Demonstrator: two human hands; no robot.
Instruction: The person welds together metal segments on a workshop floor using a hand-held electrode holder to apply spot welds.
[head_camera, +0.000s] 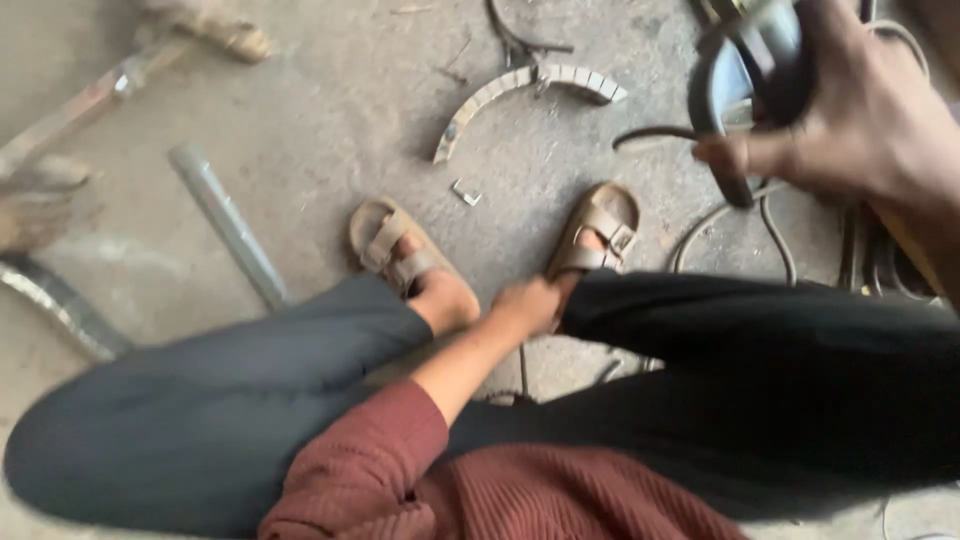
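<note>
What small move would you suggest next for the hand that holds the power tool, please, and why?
Probably lower the power tool slowly toward the curved metal strip on the floor. The right hand grips it raised, its cable trails by the sandalled foot, and the left hand is low between the feet.

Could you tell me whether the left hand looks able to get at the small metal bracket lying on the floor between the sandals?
Probably yes: the left hand hangs low between the knees, and the small bracket lies on bare floor just ahead, with nothing between them.
</note>
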